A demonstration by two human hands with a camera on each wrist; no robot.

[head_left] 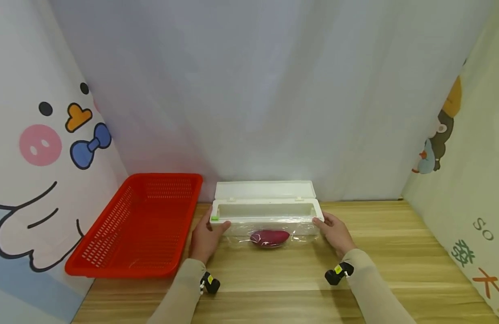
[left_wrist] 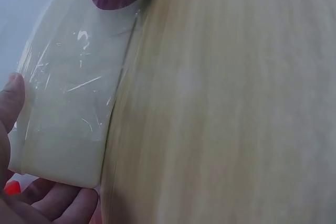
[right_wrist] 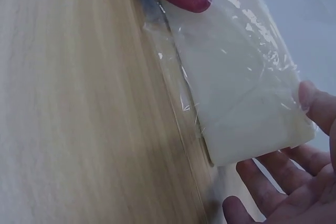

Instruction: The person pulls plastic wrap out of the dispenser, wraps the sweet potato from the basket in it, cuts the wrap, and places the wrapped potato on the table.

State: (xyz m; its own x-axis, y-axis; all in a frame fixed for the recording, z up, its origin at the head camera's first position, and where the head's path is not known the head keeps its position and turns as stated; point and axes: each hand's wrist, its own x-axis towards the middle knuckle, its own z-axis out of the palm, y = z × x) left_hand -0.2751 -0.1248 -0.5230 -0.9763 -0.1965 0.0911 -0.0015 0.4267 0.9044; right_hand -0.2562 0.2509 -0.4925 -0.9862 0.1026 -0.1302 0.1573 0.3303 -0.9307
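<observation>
White plastic box stands on the wooden table, near the back cloth, w/ its lid opened toward the back. Clear film hangs over the front wall of the box, wrinkled & shiny. Purple veg, maybe a sweet potato, is just in front of the box, approx. in the middle, lying lengthwise along it; film is around it, but I cannot tell if over, under or both. L. hand grips the box's left end: thumb on the front top corner, the other fingers bent round the end. R. hand holds the right end in the same way, thumb on the corner & fingers bent at the end side. Green tab is on the rim, close to the L. thumb. Red basket, w/ holes in its walls, is on the left side, beside the L. hand.
</observation>
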